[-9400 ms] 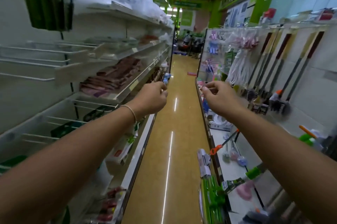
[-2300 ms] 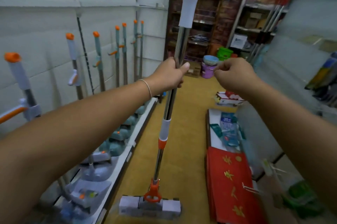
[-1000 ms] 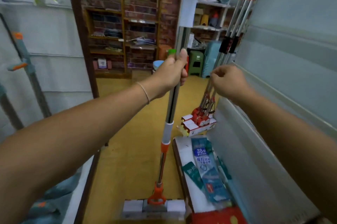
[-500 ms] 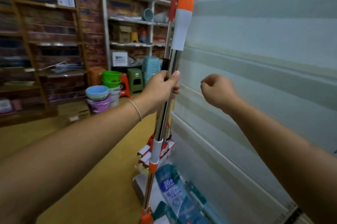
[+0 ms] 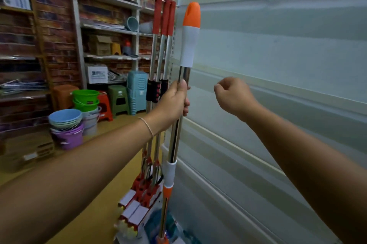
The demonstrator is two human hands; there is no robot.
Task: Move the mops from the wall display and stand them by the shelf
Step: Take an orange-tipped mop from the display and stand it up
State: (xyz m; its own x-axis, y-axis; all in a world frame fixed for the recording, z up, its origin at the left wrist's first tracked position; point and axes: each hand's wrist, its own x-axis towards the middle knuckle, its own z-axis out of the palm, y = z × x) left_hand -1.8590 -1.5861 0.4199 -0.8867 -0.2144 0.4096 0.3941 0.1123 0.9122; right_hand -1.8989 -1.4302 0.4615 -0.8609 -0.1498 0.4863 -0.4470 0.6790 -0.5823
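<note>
Orange-capped mop [image 5: 189,45]: held upright at centre frame, gripped on the bare steel shaft just under the white sleeve, lower end running down to 6 o'clock and out of view. Kept vertical and close against the pale shelf panel [image 5: 278,65], probably so as to lean on it without sliding. Left hand [image 5: 175,102]: wrapped fully around the shaft, thumb pressed up along it, likely to steady the long handle. Right hand [image 5: 231,94]: at 3 o'clock of the shaft, apart from it, loosely curled into a near fist, holding nothing visible; perhaps ready to catch the handle in case of tipping.

At 9 o'clock of the mop, just beside it: three red-handled mops [image 5: 162,55], standing together against the panel edge, heads in white wrappers [image 5: 135,212] down at 7 o'clock on the floor. Placed so, apparently, as one row for the new mop to join.

Farther at 9 o'clock, well apart: stacked bowls and buckets [image 5: 67,126], green buckets [image 5: 85,98], plastic stools [image 5: 119,100], metal racks [image 5: 107,29] before a brick wall.
</note>
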